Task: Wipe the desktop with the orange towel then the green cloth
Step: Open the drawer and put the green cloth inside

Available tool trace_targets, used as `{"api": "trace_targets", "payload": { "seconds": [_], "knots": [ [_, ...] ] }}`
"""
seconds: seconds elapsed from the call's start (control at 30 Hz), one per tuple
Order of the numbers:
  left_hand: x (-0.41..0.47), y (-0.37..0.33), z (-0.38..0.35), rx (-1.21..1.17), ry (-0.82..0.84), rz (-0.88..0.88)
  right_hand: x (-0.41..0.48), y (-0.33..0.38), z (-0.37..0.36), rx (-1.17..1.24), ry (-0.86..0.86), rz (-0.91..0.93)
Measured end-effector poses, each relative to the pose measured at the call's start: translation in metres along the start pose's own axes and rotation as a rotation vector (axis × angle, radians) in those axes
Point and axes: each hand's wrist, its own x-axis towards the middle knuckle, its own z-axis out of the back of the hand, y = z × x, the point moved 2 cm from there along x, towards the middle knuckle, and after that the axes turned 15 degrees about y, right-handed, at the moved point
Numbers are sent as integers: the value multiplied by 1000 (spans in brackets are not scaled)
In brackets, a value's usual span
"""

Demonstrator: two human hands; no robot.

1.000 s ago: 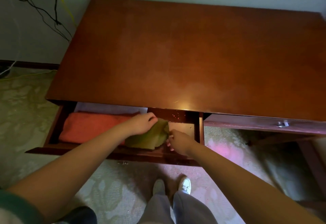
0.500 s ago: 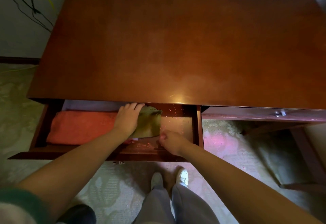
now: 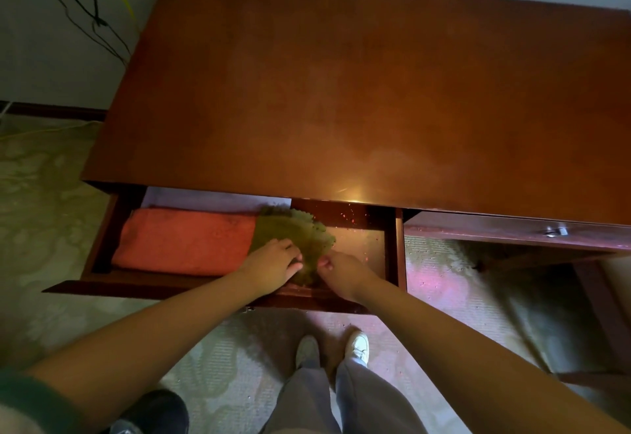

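You had the orange towel (image 3: 186, 241) folded flat at the drawer's left end, and the green cloth (image 3: 292, 235), crumpled with a ragged edge, touching its right side; the brown worktop (image 3: 358, 92) lay bare.

Pale wall (image 3: 51, 68), patterned carpet (image 3: 44, 194), dim light.

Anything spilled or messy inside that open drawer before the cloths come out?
Yes. Small reddish specks are scattered over the bare drawer floor, right of the green cloth; what they are is unclear. The cloth lies crumpled under both hands, while the orange towel sits neatly folded at the left.
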Motion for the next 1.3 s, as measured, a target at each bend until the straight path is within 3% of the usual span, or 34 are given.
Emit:
{"api": "trace_targets", "payload": {
  "seconds": [0.07,0.2,0.3,0.43,0.6,0.7,0.9,1.3],
  "knots": [
    [-13,-1,4,-34,18,-44,-1,1,1,-50,-16,20],
    [-43,2,9,240,122,-156,-1,3,-4,-202,-25,76],
    [-51,8,8,331,27,-236,-5,6,-12,-384,-21,142],
    [-49,7,11,423,-28,-120,-8,4,-18,-672,-111,164],
    [-37,7,29,491,-69,-28,-2,10,-4,-852,-248,134],
    [-30,13,50,510,-74,78,4,14,20,-820,-300,49],
    [2,22,94,487,-135,98,21,23,68,-758,-387,-82],
    [33,36,139,456,-126,60,47,23,115,-690,-348,-86]
  ]
}}
